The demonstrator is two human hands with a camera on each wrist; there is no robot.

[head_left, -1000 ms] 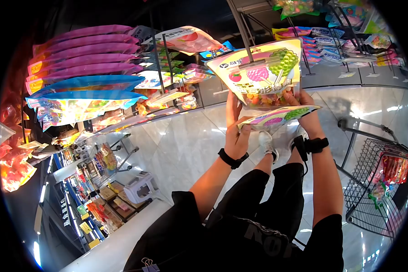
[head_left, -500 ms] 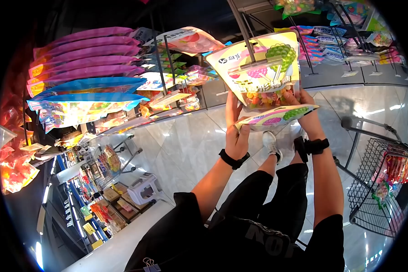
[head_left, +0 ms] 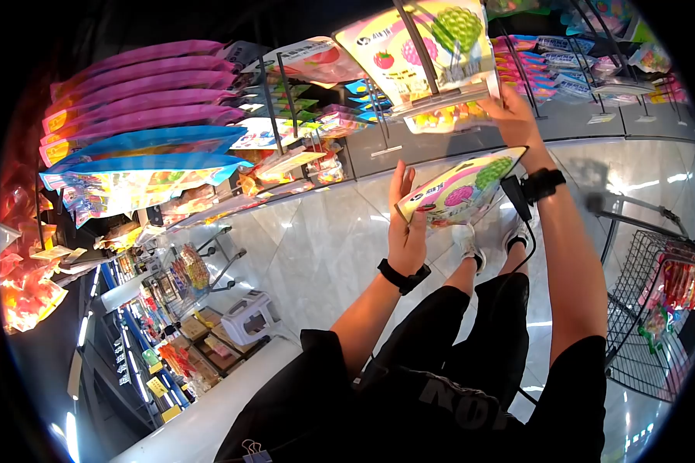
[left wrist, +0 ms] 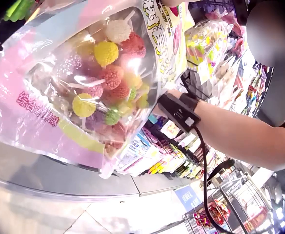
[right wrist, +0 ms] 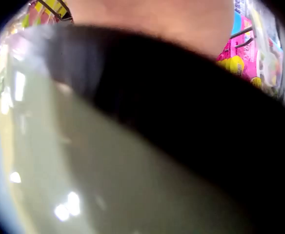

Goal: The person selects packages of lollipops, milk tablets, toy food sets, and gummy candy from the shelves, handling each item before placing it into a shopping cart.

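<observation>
My left hand (head_left: pixel 406 241) holds a yellow-and-pink bag of lollipops (head_left: pixel 463 189) by its left end, thumb on the front and fingers behind. Through its clear window, round bumpy lollipops (left wrist: pixel 111 80) show in the left wrist view. My right hand (head_left: pixel 515 123) is at the lower right edge of a matching bag (head_left: pixel 398 54) on a rack hook, pinching that edge. This second bag hangs tilted, with the hook's bar crossing its front. In the right wrist view, a blurred pale surface and dark band hide the right fingers.
Pink bags (head_left: pixel 147 85) and blue bags (head_left: pixel 147 154) hang at the left. More small packets (head_left: pixel 567 62) hang on hooks at the right. A wire shopping cart (head_left: pixel 649 309) with packets stands at the right; a white stool (head_left: pixel 247 318) is at the lower left.
My right hand has moved up and away from the left hand's bag. The hanging bag has shifted up and back along its hook. The left hand's bag now tips its front more toward the head camera.
</observation>
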